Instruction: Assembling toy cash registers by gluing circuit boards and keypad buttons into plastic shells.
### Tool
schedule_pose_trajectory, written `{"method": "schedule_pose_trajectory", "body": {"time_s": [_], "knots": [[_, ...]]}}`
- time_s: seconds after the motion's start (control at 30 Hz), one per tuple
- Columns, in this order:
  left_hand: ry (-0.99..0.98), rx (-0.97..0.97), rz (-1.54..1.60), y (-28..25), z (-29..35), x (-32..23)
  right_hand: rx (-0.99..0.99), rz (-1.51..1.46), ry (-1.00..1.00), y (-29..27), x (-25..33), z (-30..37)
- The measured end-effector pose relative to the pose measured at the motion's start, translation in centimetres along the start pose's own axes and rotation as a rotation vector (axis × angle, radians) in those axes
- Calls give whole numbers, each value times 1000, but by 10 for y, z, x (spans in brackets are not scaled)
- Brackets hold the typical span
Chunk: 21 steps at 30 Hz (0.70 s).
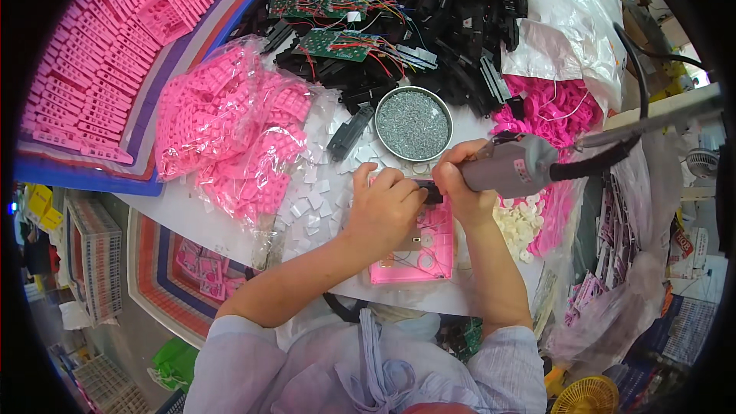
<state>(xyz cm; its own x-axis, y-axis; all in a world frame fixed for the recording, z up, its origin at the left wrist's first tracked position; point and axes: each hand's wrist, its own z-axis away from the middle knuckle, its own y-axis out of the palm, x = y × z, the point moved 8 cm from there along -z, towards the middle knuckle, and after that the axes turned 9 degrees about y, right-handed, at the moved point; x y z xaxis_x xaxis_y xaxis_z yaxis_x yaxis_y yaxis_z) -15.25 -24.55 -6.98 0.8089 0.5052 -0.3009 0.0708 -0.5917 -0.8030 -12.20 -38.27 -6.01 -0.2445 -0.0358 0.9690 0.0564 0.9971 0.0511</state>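
My right hand is closed round the front end of a grey electric screwdriver, which lies tilted with its black cable running off to the right. My left hand has its fingers curled against a small black plastic part close to the tool's front end. Below both hands sits an open pink plastic casing, with thin wires and a greyish piece inside. The screwdriver's tip is hidden by my fingers. Just beyond them stands a round metal dish full of small screws.
Bagged pink keys lie to the left, beside scattered white squares. Black parts and wired green circuit boards are heaped at the back. Pink pieces and cream-coloured pieces are to the right. A blue-edged crate of pink casings stands far left.
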Motion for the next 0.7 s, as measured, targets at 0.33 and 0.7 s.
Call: {"method": "schedule_pose_trajectory", "body": {"time_s": [0.33,0.7], "knots": [[-149,260,236,-19,-24,19,25,-106,180,-53,46,-45],[-581,764,-235,-272,193,70,-158,1354,611,-184,-14,9]]}}
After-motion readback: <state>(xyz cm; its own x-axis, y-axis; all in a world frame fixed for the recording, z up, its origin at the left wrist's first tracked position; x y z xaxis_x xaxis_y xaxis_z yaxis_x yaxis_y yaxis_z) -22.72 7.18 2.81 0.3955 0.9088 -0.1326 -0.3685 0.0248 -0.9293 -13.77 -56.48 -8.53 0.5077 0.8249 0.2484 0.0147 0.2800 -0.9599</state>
